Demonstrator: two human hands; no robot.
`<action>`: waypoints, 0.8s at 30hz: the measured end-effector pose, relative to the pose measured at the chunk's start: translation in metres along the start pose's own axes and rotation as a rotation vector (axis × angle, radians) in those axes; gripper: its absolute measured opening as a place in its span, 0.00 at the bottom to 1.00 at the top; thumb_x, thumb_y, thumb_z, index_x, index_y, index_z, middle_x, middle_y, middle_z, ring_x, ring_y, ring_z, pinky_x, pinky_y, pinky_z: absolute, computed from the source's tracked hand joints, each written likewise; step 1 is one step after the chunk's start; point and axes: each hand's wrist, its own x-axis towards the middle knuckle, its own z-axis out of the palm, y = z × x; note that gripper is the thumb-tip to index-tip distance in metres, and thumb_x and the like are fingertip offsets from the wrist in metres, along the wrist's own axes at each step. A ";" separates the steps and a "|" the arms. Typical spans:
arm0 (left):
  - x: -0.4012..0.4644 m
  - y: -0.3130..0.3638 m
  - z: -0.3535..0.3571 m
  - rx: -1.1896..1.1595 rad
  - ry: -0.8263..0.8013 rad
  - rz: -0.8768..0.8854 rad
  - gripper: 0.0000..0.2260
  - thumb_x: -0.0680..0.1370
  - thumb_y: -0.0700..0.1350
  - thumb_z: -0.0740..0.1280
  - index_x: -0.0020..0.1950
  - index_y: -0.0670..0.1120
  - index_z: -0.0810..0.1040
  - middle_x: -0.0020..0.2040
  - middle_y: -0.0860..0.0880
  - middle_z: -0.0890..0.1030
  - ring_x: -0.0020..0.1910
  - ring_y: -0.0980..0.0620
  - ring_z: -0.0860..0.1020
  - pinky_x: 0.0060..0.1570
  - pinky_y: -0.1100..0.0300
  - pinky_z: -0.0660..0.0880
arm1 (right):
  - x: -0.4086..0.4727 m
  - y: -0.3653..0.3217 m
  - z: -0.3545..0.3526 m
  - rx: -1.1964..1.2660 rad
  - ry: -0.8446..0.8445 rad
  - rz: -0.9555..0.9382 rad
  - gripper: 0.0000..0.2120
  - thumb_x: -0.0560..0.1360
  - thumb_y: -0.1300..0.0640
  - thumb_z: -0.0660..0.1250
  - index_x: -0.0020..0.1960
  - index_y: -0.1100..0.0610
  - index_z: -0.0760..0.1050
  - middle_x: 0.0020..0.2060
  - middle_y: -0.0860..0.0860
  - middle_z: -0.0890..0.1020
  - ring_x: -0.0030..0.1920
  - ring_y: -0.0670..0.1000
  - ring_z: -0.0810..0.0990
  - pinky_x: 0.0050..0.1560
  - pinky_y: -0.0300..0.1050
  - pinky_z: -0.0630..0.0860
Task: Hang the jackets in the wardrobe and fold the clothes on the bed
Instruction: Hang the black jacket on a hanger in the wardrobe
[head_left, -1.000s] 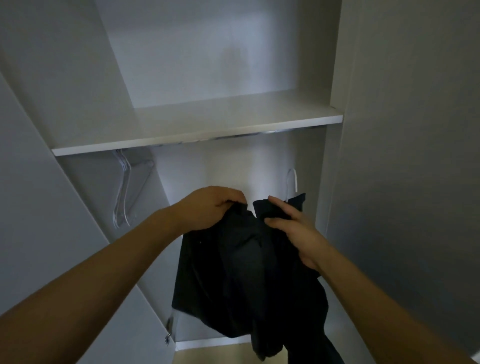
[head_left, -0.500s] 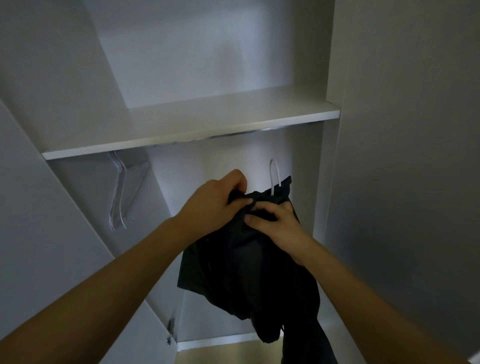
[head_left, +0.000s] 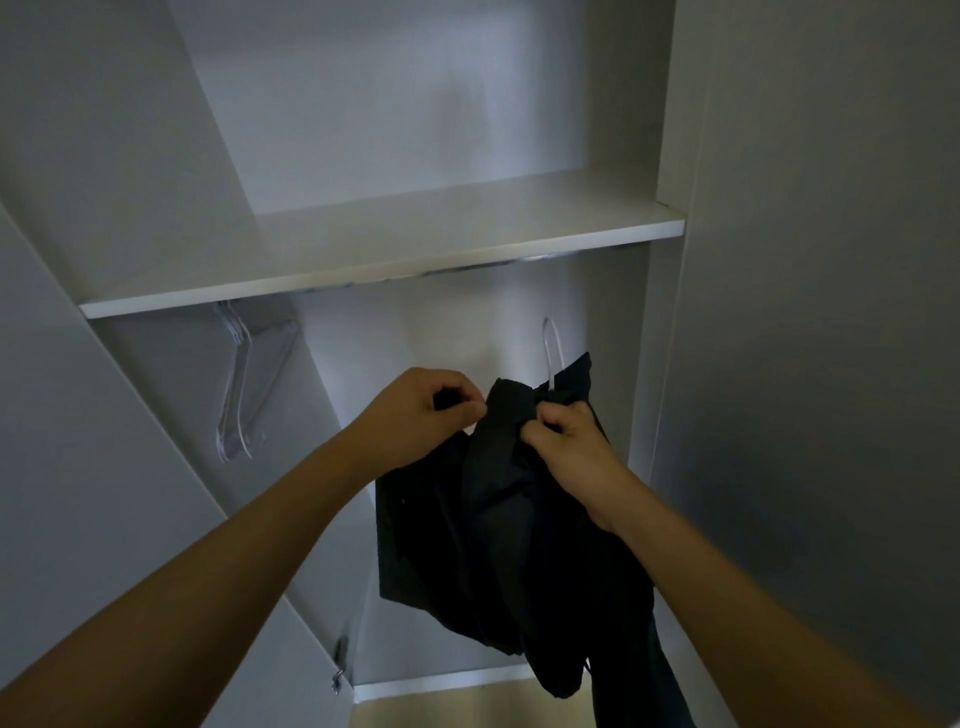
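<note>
A dark jacket (head_left: 493, 545) hangs in front of me inside the open white wardrobe (head_left: 374, 244). It sits on a white hanger whose hook (head_left: 551, 353) sticks up above the collar, below the rail. My left hand (head_left: 426, 410) pinches the jacket's collar edge on the left, fingers curled. My right hand (head_left: 566, 447) grips the fabric at the collar on the right, close under the hook. The hanger's body is hidden by the jacket.
Several clear hangers (head_left: 244, 384) hang from the metal rail (head_left: 467, 267) at the left, under the shelf. The wardrobe's left door (head_left: 78, 493) stands open with a hinge (head_left: 340, 660) low down. The right side panel (head_left: 831, 364) is close to my right arm.
My hands have drawn slightly apart at the collar; the left now pinches the collar's left edge and the right bunches fabric under the hook. The jacket hangs a little lower.
</note>
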 end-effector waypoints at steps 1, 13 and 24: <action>0.000 0.000 0.002 -0.007 -0.008 -0.006 0.05 0.78 0.46 0.68 0.44 0.56 0.81 0.41 0.58 0.82 0.42 0.61 0.80 0.49 0.62 0.77 | -0.001 -0.001 0.000 0.031 -0.018 0.016 0.12 0.74 0.53 0.66 0.34 0.42 0.77 0.53 0.52 0.72 0.47 0.49 0.75 0.46 0.39 0.71; 0.001 -0.004 0.006 -0.002 -0.050 -0.060 0.07 0.77 0.40 0.67 0.48 0.53 0.78 0.45 0.54 0.80 0.43 0.57 0.79 0.41 0.67 0.75 | -0.001 0.009 -0.012 0.152 -0.036 0.031 0.09 0.80 0.57 0.64 0.46 0.54 0.82 0.51 0.55 0.81 0.50 0.51 0.81 0.50 0.38 0.77; -0.008 -0.021 -0.015 -0.308 0.421 -0.346 0.17 0.67 0.24 0.52 0.33 0.45 0.68 0.35 0.45 0.72 0.34 0.50 0.70 0.33 0.61 0.68 | 0.008 0.016 -0.029 0.237 0.092 0.111 0.10 0.81 0.55 0.63 0.54 0.61 0.79 0.62 0.58 0.71 0.61 0.57 0.76 0.69 0.54 0.70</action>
